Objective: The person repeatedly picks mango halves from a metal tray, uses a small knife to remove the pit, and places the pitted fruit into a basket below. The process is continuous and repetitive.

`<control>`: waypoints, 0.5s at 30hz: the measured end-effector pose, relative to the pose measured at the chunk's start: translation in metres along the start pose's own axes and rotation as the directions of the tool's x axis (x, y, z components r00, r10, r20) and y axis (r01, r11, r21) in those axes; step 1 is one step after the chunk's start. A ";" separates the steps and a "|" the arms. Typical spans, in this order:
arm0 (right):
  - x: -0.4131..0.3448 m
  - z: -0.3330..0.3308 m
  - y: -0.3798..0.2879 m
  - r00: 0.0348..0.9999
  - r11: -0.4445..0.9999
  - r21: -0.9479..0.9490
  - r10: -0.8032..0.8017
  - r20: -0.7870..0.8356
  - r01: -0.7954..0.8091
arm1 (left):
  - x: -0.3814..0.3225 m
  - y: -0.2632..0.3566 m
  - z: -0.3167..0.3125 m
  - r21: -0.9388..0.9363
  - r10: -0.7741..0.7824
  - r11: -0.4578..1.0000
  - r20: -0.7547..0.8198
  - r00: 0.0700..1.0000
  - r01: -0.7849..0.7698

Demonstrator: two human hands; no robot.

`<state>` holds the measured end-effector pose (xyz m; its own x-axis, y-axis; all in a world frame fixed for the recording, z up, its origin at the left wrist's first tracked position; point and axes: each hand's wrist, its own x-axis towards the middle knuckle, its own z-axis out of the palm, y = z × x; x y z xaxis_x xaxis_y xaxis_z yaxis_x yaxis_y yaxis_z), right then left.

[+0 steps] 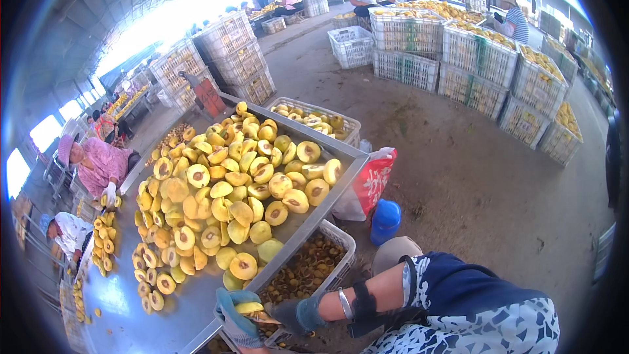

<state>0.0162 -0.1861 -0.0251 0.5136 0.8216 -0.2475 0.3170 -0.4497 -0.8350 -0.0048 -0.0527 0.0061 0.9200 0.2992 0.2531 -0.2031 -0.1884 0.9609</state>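
Note:
My left hand, in a teal and grey work glove, holds a yellow peach half at the table's near edge. My right hand, in a dark glove with a blue cuff, meets the fruit from the right. Its fingers are bunched and partly hidden, so I cannot tell whether a tool is in them. Just beyond, a large heap of halved yellow peaches lies on the metal table, many with brown pit hollows showing. Below my hands, a white plastic crate holds brown pits or scraps.
Another crate of peaches adjoins the table's far side. A red and white sack and a blue jug stand on the floor. Two co-workers sit across the table. Crates of fruit are stacked beyond.

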 end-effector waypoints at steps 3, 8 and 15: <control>0.006 0.010 0.012 0.999 0.994 0.105 0.040 -0.027 -0.037 | 0.001 0.004 0.003 -0.027 -0.123 0.992 0.008 0.992 0.123; 0.015 0.003 0.025 0.972 0.973 -0.088 -0.201 0.124 0.213 | 0.000 -0.003 0.005 0.026 0.036 0.999 0.022 0.999 -0.036; -0.017 -0.030 0.014 0.915 0.911 0.404 -0.226 0.333 0.078 | -0.008 0.016 0.005 0.139 0.301 0.934 0.189 0.935 -0.328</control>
<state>0.0358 -0.2173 -0.0176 0.1328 0.9705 -0.2010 0.0067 -0.2037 -0.9790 -0.0134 -0.0626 0.0191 0.8623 0.0468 0.5043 -0.4454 -0.4040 0.7990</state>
